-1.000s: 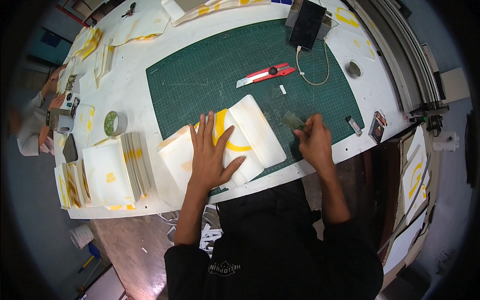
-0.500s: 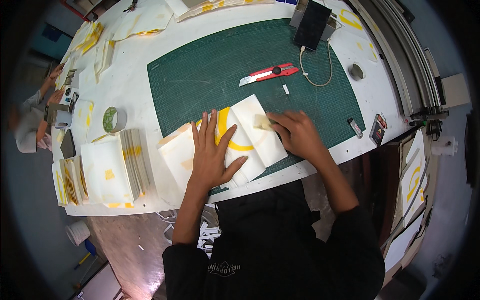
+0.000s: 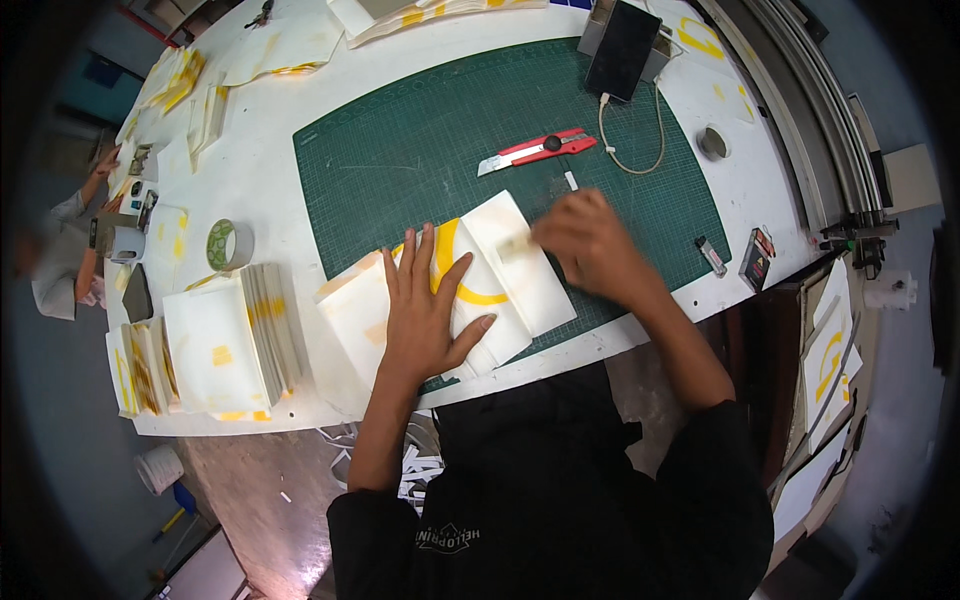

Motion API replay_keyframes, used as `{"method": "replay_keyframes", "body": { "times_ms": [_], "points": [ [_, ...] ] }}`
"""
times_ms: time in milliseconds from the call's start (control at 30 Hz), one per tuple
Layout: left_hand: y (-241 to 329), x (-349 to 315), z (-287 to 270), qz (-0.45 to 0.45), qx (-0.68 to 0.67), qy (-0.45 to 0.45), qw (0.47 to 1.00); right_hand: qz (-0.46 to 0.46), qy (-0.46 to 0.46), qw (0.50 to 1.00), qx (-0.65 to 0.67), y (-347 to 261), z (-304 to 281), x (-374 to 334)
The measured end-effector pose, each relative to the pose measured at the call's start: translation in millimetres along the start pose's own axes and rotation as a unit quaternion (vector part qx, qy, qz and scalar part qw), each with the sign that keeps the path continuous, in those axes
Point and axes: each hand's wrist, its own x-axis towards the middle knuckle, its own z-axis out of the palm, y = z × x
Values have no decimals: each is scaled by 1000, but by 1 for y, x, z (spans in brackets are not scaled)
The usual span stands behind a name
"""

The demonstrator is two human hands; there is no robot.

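A folded white paper piece with a yellow curved print [image 3: 493, 297] lies slantwise on the green cutting mat [image 3: 420, 140] and over its near edge. My left hand [image 3: 425, 305] rests on it with fingers spread flat. At the paper's right flap, my right hand [image 3: 590, 245] is blurred, its fingers curled together. Close to those fingertips a smeared beige patch [image 3: 515, 249] shows against the flap; whether it is held or lies on the paper is unclear. Farther off on the mat lies a red utility knife [image 3: 540, 150] with its blade out.
Stacked folded papers [image 3: 215, 340] and a green tape roll [image 3: 230, 244] stand at left. A phone [image 3: 624, 55] with a cable leans at the back right. Near the right edge are a lighter [image 3: 711, 257] and a small black box [image 3: 757, 260]. Another person [image 3: 70, 260] works at far left.
My right hand has shifted slightly up and its fingers have curled more. The beige patch looks more smeared and sits a little farther left. My left hand and the paper stay put.
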Motion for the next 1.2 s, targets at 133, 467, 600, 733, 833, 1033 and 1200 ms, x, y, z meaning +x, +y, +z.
{"method": "replay_keyframes", "body": {
  "times_ms": [133, 467, 600, 733, 833, 1033, 1200],
  "points": [
    [1, 1, 1, -3, 3, 6, 1000, -3, -59, 998, -2, -35, -5, -70],
    [-3, -2, 3, -4, 14, 3, 1000, 234, 17, 970, 61, -24, -30, -106],
    [-8, -2, 4, 9, 8, 7, 1000, 214, 128, 967, -49, -36, -19, -61],
    [-15, -6, 11, 36, -36, 48, 998, 282, 106, 910, 286, -73, 16, -29],
    [-18, -8, 16, 52, -51, 74, 995, 352, 42, 865, 355, -69, 18, -17],
    [-18, -7, 16, 52, -52, 73, 995, 457, 7, 799, 390, -46, 10, -14],
    [-20, -9, 17, 58, -81, 100, 990, 444, -19, 824, 351, -50, 7, -14]
  ]
}}
